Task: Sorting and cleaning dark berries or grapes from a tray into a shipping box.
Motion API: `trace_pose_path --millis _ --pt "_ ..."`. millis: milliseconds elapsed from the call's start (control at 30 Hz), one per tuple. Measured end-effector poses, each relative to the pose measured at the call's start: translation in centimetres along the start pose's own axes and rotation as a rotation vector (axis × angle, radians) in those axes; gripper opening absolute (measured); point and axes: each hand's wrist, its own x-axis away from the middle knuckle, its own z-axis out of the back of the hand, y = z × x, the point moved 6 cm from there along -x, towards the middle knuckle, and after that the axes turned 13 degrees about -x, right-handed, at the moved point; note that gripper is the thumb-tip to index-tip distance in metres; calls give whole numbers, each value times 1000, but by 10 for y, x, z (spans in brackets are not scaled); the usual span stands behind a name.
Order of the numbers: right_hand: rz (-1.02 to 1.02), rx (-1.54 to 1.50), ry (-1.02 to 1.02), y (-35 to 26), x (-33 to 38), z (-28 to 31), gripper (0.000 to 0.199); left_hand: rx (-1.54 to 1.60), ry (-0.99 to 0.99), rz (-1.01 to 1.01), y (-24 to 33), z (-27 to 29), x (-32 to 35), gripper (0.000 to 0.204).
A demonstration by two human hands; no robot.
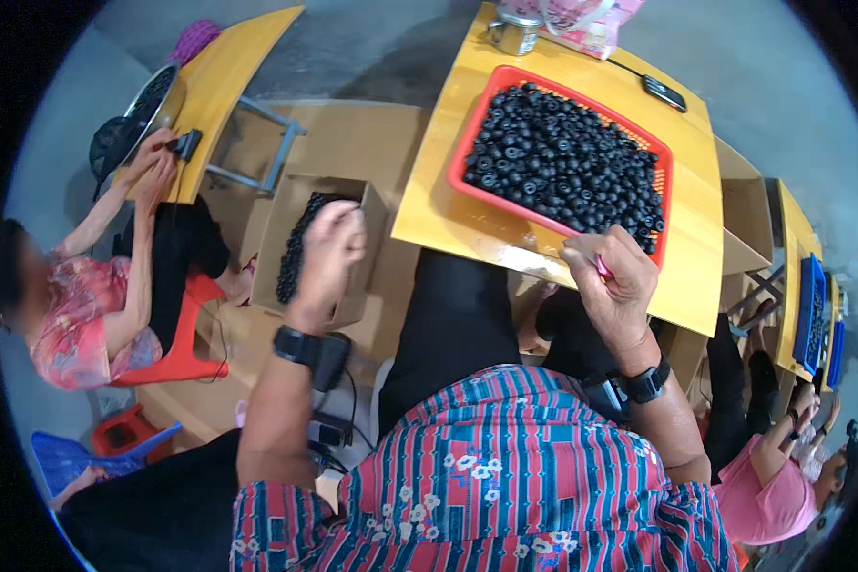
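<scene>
My left hand [332, 250] is over an open cardboard box [370, 224] to the left of the table. Its fingers are curled and a little blurred; what they hold, if anything, I cannot make out. Black ring-shaped parts [294, 253] lie in the box. At the table's front edge my right hand [624, 291] is closed round a small pink tool [602, 266], most of which the fingers hide. Just beyond it stands a red-orange plastic basket [459, 170], filled with small black ring-shaped parts [553, 153].
On the yellow table [696, 219] are a metal-and-glass mug [515, 34], a pink bag [586, 24] and a small black device [663, 92]. A person [95, 305] works at another table on the left. Another person [772, 481] sits at right, near blue trays [810, 315].
</scene>
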Motion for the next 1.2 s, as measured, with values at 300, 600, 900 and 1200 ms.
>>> trace_pose_path --millis 300,600,900,1200 --pt "-244 49 156 43 -18 30 6 -682 230 -31 -99 140 -31 29" --pt "-243 409 -156 71 -56 12 20 -373 98 -208 7 -14 7 16" --pt "-223 433 -250 81 -59 9 18 -127 -309 -261 58 -121 42 11" --pt "-446 -462 -54 22 -17 11 22 158 -604 -165 77 -178 51 40"
